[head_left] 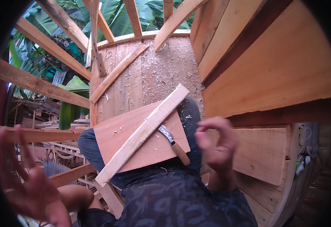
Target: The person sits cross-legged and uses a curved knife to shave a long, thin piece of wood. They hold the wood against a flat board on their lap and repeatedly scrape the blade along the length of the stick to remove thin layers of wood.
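My left hand (37, 185) is raised at the far left, its fingers spread and somewhat blurred, holding nothing. Over on the right, my right hand (218, 145) is lifted beside my knee. Its fingers are curled and the thumb and index tips come together, with nothing visible in them. Across my lap lies a flat reddish board (131, 125). A long pale wooden stick (144, 134) rests diagonally over that board, reaching past its edges. Just right of the stick, a knife (179, 152) with a wooden handle and a short grey blade lies on the board. Neither hand touches these things.
In front of my legs, wood shavings cover a plank floor (135, 72), where a loose batten (118, 72) lies aslant. Slanting wooden slats (52, 47) stand at the left. Large wooden panels (275, 64) rise at the right, above another board (262, 151). Broad green leaves show outside.
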Demonstrator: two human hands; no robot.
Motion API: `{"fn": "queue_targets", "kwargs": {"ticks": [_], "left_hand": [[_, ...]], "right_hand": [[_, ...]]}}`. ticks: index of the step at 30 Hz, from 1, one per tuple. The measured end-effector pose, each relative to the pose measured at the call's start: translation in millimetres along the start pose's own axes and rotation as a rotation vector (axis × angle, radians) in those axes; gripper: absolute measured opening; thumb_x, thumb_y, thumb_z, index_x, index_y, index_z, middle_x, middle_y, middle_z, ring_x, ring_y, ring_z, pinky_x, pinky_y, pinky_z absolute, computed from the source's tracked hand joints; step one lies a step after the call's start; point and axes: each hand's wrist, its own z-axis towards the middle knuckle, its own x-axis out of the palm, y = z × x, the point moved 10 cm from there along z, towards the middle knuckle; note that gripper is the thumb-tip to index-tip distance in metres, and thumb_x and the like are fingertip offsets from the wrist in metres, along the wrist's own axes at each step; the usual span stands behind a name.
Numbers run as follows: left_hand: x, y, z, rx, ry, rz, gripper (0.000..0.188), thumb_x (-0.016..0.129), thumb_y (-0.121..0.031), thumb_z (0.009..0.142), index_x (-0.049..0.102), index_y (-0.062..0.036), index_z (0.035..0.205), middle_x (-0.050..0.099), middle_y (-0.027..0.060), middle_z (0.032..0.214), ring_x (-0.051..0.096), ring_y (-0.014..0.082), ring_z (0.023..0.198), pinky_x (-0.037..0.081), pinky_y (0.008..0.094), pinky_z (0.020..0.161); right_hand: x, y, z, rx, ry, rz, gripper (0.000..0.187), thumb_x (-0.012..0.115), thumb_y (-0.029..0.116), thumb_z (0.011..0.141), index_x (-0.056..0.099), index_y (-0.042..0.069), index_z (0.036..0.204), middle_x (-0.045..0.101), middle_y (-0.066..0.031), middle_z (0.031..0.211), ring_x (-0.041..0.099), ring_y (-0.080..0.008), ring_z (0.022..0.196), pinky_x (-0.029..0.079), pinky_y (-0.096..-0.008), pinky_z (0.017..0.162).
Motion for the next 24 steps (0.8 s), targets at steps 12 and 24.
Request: {"fn": "queue_targets", "kwargs": {"ticks": [12, 24], "left_hand": [[75, 110, -267, -1.261, 0.783, 0.650, 0.097, 0.079, -0.035, 0.060, 0.028, -0.0025, 0.136, 0.038, 0.0249, 0.134, 0.039, 0.0395, 0.122, 0.033, 0.0451, 0.100], [73, 86, -291, -1.340, 0.678, 0.641, 0.048, 0.065, -0.019, 0.059, 0.050, -0.0003, 0.101, 0.061, 0.0237, 0.081, 0.061, 0.0377, 0.078, 0.047, 0.0433, 0.072]], "right_hand": [[72, -112, -98, 0.412, 0.561, -0.578, 0.054, 0.067, 0.031, 0.073, 0.044, 0.008, 0.117, 0.061, -0.0161, 0.094, 0.062, -0.0343, 0.083, 0.051, -0.0433, 0.069], [55, -111, -115, 0.426, 0.684, -0.629, 0.029, 0.050, 0.025, 0.078, 0.052, 0.000, 0.092, 0.061, -0.0196, 0.087, 0.060, -0.0375, 0.081, 0.048, -0.0483, 0.073]]}}
